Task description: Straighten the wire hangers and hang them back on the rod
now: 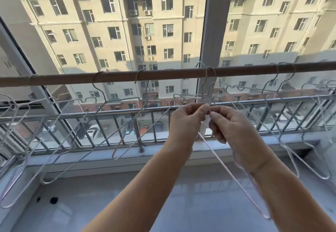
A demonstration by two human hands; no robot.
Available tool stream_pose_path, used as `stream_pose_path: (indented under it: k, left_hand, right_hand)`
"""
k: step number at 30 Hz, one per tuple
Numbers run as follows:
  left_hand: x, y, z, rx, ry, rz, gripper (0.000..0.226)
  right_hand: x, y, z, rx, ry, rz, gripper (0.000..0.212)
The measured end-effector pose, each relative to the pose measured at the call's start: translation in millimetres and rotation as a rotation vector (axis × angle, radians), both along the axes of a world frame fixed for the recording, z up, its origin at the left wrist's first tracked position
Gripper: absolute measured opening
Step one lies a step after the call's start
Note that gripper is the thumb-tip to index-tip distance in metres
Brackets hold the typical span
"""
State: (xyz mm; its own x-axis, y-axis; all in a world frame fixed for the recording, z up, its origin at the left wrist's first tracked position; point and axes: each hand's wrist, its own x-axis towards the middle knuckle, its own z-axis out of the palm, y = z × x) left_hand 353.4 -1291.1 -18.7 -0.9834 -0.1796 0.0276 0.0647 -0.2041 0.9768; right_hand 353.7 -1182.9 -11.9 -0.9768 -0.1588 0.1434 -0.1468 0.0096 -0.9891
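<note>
**Balcony glass, brown rod, one hanger under the thumbs**

Looked out through balcony glass at a beige apartment block (127, 22) across the street, with a metal railing (127, 112) below and a brown rod (163, 74) running right across the view. Counted hooks along that rod: hung hangers (101, 93) to the left and more to the right, crowded and overlapping, too tangled for a firm number. Saw plenty of them leaning at odd angles and drooping toward the sill (91, 159). Could not tell which were bent and which merely swung askew.

Centre stage, worked the white hanger (227, 167). Pinched its neck with the left hand (185, 120), thumb and forefinger closed on the wire, other fingers curled. Met it from the other side with the right hand (231, 124), fingertips closed on the same spot, pressed up against the left. Found the hook just above both hands, looped at the rod, though could not say for sure that it sat fully over it. Followed one white arm of the wire down and to the right, under the right forearm.

Judged the job about mid-way: many hooked on, one being shaped at the neck. Going by the skewed ones, reckoned more straightening was likely left.

Scanned for a basket, box or bin. Spotted none, so nothing to report on contents.
</note>
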Motion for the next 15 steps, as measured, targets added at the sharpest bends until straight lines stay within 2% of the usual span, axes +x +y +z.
stream_pose_path:
  k: [7, 11, 15]
  left_hand:
    - [-16.8, -13.0, 10.6, -0.137, -0.025, 0.101, 0.016]
    - [-12.2, -27.4, -0.6, -0.126, -0.049, 0.163, 0.009]
    - [-13.1, -32.5, -2.1, -0.131, -0.066, 0.169, 0.012]
  right_hand:
    - [-36.2, -13.3, 3.1, -0.037, -0.085, 0.002, 0.02]
    - [-47.9, -12.3, -6.0, -0.054, -0.149, 0.005, 0.024]
    - [-54.5, -18.0, -10.9, -0.089, -0.186, 0.01, 0.025]
